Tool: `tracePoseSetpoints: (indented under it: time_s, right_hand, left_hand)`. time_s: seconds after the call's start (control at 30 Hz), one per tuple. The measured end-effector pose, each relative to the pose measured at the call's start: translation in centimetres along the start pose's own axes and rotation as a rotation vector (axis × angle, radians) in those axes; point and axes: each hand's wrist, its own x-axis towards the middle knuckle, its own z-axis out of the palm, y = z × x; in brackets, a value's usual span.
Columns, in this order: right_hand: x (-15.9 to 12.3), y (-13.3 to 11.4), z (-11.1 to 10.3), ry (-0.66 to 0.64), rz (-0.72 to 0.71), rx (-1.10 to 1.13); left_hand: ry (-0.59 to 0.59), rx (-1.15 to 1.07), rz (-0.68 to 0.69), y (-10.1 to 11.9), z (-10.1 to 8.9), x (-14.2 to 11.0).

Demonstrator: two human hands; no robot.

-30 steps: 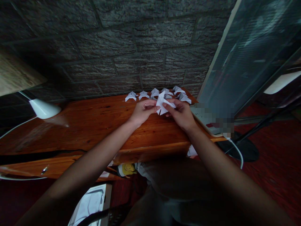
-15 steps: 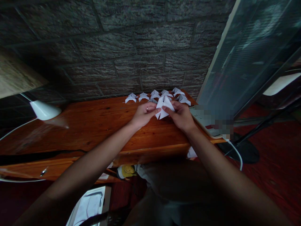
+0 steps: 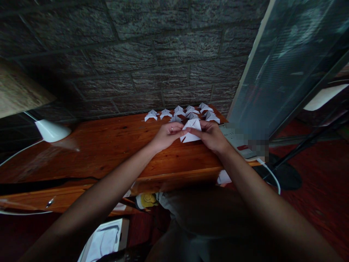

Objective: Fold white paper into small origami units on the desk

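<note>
Between my two hands is a piece of folded white paper (image 3: 193, 135), raised a little over the wooden table (image 3: 114, 145). My left hand (image 3: 167, 135), with a ring on one finger, pinches the paper's left edge. On the right side my right hand (image 3: 212, 135) grips it, thumb lying across the front face. Narrow dark gaps show between the paper's folds. Just beyond my hands, several folded white paper pieces (image 3: 165, 114) stand in rows near the wall; the nearest are partly hidden by the held paper and my fingers.
A lamp (image 3: 51, 130) with a white base stands at the table's left. A flat pale device or box (image 3: 231, 134), partly blurred, lies at the right end with a white cable (image 3: 273, 176). Behind rises a dark stone wall (image 3: 188, 47). Below sits an open white box (image 3: 105, 238).
The folded paper has turned and dropped slightly between my hands, uncovering more of the paper pieces behind it. My right thumb lies further across its face.
</note>
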Motion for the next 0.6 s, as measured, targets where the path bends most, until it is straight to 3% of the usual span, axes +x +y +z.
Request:
tracePoseSetpoints:
  time_s: [0.2, 0.4, 0.5, 0.6]
  right_hand:
    - [0.2, 0.1, -0.3, -0.003, -0.09, -0.068]
    - [0.5, 0.4, -0.5, 0.145, -0.209, -0.185]
    - [0.1, -0.1, -0.5, 0.127, -0.092, -0.015]
    - [-0.5, -0.8, -0.3, -0.048, 0.119, 0.237]
  left_hand:
    - [0.043, 0.019, 0.032, -0.1, -0.1, 0.1]
    - [0.307, 0.382, 0.35, 0.5, -0.3, -0.2]
    - [0.337, 0.556, 0.501, 1.1, -0.7, -0.4]
    - [0.33, 0.722, 0.607, 1.5, -1.1, -0.5]
